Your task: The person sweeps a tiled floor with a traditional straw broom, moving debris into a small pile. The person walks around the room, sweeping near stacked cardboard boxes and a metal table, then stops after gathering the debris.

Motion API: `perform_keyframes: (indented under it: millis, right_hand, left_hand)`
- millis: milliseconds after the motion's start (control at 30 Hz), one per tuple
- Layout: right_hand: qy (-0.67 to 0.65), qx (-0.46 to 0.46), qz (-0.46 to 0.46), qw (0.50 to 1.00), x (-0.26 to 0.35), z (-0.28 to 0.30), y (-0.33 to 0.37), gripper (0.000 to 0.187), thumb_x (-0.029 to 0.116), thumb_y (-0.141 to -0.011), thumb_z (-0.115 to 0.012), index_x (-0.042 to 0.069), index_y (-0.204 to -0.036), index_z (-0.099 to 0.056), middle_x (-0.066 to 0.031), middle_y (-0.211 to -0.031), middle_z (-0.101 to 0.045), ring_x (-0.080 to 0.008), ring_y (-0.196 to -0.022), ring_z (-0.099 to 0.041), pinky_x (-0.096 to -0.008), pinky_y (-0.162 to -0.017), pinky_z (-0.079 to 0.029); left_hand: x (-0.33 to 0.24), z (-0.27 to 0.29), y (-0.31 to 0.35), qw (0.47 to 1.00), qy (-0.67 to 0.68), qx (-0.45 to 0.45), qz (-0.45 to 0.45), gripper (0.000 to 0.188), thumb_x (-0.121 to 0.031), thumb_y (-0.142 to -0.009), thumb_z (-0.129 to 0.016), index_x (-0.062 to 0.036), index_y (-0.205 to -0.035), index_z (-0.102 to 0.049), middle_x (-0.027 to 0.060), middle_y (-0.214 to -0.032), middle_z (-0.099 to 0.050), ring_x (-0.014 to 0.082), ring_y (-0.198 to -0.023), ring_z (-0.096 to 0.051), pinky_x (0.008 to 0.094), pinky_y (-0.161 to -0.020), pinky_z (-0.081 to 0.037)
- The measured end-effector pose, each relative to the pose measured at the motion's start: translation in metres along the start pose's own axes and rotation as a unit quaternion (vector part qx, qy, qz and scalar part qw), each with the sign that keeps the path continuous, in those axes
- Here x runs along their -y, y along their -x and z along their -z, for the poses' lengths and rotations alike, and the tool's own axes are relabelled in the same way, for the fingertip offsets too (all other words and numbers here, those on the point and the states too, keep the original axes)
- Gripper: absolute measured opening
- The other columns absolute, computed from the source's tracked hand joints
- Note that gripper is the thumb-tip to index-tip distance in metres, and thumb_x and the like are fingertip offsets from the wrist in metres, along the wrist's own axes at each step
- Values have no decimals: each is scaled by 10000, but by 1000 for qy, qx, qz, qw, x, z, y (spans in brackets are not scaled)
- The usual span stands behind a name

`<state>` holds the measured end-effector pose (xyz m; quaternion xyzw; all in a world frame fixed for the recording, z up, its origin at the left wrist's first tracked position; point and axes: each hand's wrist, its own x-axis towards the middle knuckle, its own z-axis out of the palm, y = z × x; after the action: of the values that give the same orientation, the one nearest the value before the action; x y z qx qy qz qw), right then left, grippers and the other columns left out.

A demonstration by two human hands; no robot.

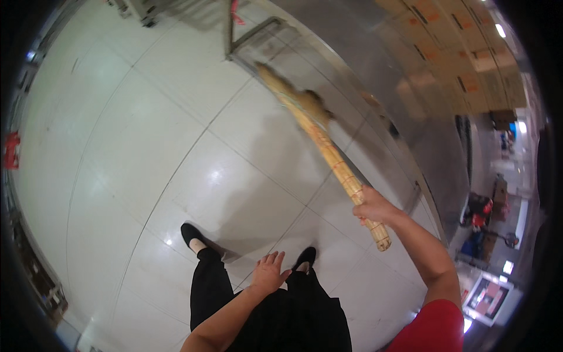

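Note:
A straw broom (319, 138) slants away from me, its yellow bound handle in my right hand (374, 206). My fingers are wrapped round the handle a little above its butt end. The broom's bristle head lies at the far end, by the floor near a metal frame, partly blurred. My left hand (270, 273) hangs in front of my legs with its fingers stretched out and nothing in it.
Light glossy floor tiles (146, 146) spread ahead and left. A metal frame leg (230, 35) stands at the far end. Along the right runs a shiny metal panel (404, 76), reflecting stacked cartons (457, 53). My black shoes (189, 234) are on the floor. A red object (12, 151) sits far left.

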<state>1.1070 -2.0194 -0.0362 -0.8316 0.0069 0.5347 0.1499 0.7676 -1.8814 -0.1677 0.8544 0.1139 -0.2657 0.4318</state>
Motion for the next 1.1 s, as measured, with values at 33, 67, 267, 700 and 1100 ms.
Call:
perform_keyframes:
  millis: [33,67,267,700,1100]
  right_hand:
    - [9,-13,2,1000,0,-9,14,416,76,-739,-639,-24,-1098,-456,-173,-770,-626,-260,-614,-662,-420,-570,-538]
    - [18,-25,5,1000,-6,-17,26,430,82,-741,-642,-18,-1114,-451,-193,-781,-639,-291,-630,-675,-441,-584,-540]
    - [93,-144,-4,985,-147,-134,141,474,203,-776,-659,58,-1164,-427,-231,-839,-658,-463,-761,-639,-560,-686,-505]
    - [-348,-204,-372,836,-477,-374,177,240,64,-774,-663,15,-894,-462,-108,-622,-545,-263,-476,-584,-418,-419,-499]
    - [-419,-247,-231,843,-89,-342,-165,491,52,-773,-608,-115,-1171,-374,-270,-946,-646,-314,-643,-696,-394,-562,-573]
  left_hand:
    - [-1,0,1,1000,4,4,4,661,-436,-886,-638,-87,-1411,-439,152,-1389,-510,343,-1257,-493,469,-1026,-412]
    - [-3,3,-1,1000,12,5,0,662,-434,-882,-641,-86,-1408,-442,154,-1380,-515,346,-1249,-496,471,-1023,-414]
    - [-18,-12,-3,999,29,18,-34,638,-416,-874,-654,-83,-1387,-470,154,-1367,-531,355,-1228,-514,471,-1019,-420]
    - [-16,-40,13,994,32,96,-33,647,-420,-876,-653,-83,-1394,-462,150,-1363,-534,350,-1235,-513,466,-1023,-419]
    - [-15,2,-4,987,98,-128,7,587,-300,-944,-603,-25,-1424,-406,208,-1472,-397,402,-1333,-391,490,-1091,-307]
